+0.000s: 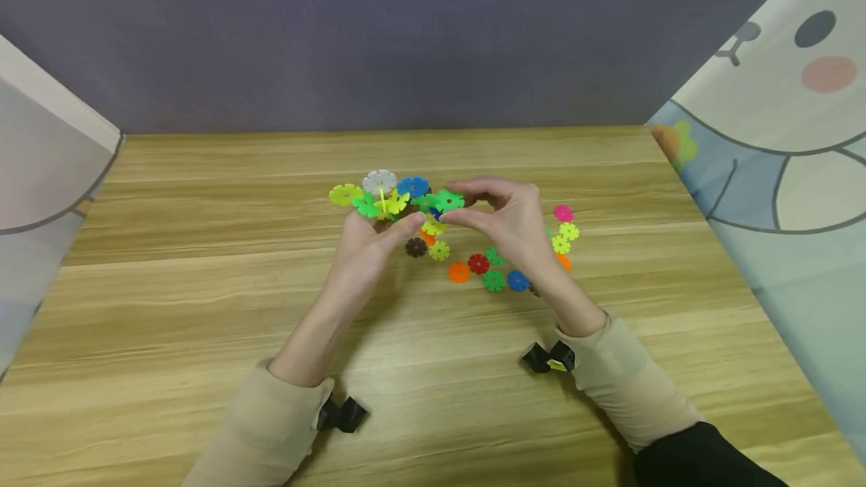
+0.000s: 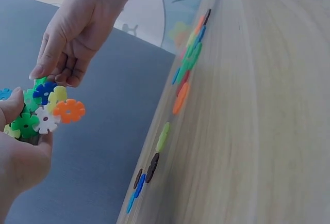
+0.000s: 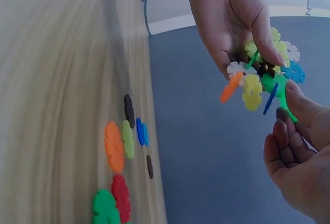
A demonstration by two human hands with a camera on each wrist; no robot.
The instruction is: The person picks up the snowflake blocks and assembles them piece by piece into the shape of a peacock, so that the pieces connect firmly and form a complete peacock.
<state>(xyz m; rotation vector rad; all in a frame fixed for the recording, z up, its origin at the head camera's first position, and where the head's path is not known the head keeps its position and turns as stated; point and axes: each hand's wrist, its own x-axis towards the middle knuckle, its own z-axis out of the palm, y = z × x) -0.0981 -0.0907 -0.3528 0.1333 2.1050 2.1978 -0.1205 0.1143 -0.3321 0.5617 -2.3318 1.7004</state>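
Left grip [image 1: 365, 248] holds interlocked snowflake-disc cluster [image 1: 398, 203] above desk [image 1: 203, 284]; right grip [image 1: 512, 224] pinches green disc [image 1: 449, 198] at cluster's right edge. Risk: crooked or overly hard pushing could pop slot joints, dropping pieces.

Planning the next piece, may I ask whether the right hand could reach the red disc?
Probably yes: the red disc lies uncovered nearby, though the right hand pinches a green disc.
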